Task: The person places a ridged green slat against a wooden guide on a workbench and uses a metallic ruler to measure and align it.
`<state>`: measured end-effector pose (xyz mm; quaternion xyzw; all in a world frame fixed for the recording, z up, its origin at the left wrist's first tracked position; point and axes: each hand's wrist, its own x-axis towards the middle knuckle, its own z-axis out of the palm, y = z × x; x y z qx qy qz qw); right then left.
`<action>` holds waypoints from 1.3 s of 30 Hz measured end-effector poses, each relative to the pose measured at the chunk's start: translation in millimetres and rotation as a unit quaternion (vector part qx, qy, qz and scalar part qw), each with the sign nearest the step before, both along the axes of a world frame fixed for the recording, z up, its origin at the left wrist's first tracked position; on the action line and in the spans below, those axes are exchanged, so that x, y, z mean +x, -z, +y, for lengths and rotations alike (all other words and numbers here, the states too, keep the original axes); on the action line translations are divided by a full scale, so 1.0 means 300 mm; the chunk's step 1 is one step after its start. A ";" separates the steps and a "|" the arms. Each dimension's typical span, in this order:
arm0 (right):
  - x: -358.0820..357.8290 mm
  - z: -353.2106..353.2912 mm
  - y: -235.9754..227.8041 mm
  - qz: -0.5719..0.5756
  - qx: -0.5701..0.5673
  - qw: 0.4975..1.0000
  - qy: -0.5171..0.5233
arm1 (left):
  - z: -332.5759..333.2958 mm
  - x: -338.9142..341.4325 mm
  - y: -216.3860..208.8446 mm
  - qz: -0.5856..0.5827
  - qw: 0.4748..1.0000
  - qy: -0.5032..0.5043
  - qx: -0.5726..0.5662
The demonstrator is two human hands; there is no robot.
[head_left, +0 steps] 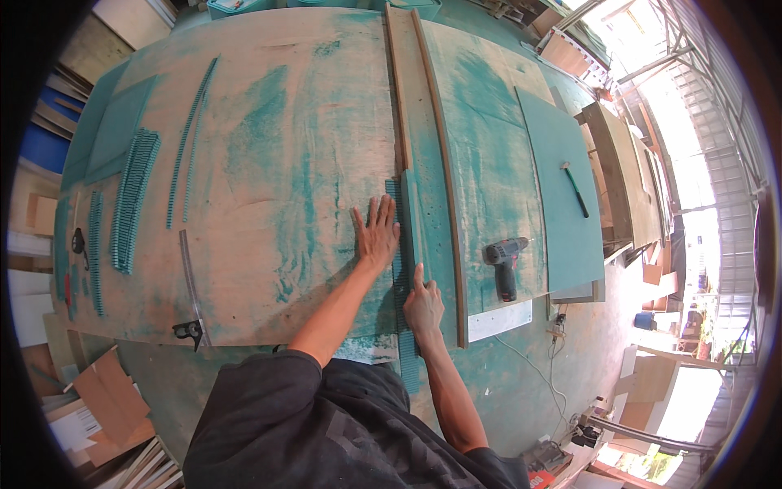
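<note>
A long ribbed teal strip (pixel 398 281) lies lengthwise on the stained worktable (pixel 318 106), its near end passing the table's front edge. Beside it runs a narrow smooth teal strip (pixel 410 216), in line with a wooden rail (pixel 397 98). My left hand (pixel 376 236) is open and flat, fingers spread, with its fingertips at the ribbed strip's left side. Nearer to me, my right hand (pixel 423 310) is closed over the smooth strip, its index finger stretched along it and the other fingers curled. The right thumb is hidden.
A second wooden rail (pixel 441 163) runs parallel on the right. Past it lie a cordless drill (pixel 505 265) and a hammer (pixel 577 191) on a teal panel (pixel 554 236). At left are more ribbed strips (pixel 134 200) and a combination square (pixel 189 330). Cables (pixel 558 350) trail across the floor.
</note>
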<state>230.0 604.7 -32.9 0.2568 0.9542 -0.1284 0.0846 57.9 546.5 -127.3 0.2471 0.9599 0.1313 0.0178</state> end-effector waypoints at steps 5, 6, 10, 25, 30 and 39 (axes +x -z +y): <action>-0.026 0.007 0.018 -0.004 0.009 1.000 -0.005 | 0.007 -0.030 0.012 0.002 1.000 -0.006 -0.007; -0.031 0.008 0.019 -0.003 0.011 1.000 -0.006 | 0.008 -0.035 0.014 0.003 1.000 -0.008 -0.009; -0.050 0.013 0.025 0.010 0.009 1.000 0.004 | 0.021 -0.052 -0.003 -0.011 1.000 -0.005 -0.020; -0.075 0.037 0.021 0.004 0.009 1.000 0.006 | -0.015 0.099 -0.058 -0.090 0.996 0.019 0.011; -0.086 0.022 0.015 0.006 -0.004 1.000 -0.004 | -0.043 0.158 0.017 -0.017 0.998 -0.004 0.066; -0.114 0.048 0.036 0.026 -0.002 1.000 -0.017 | -0.022 0.126 0.017 0.000 0.998 -0.014 0.061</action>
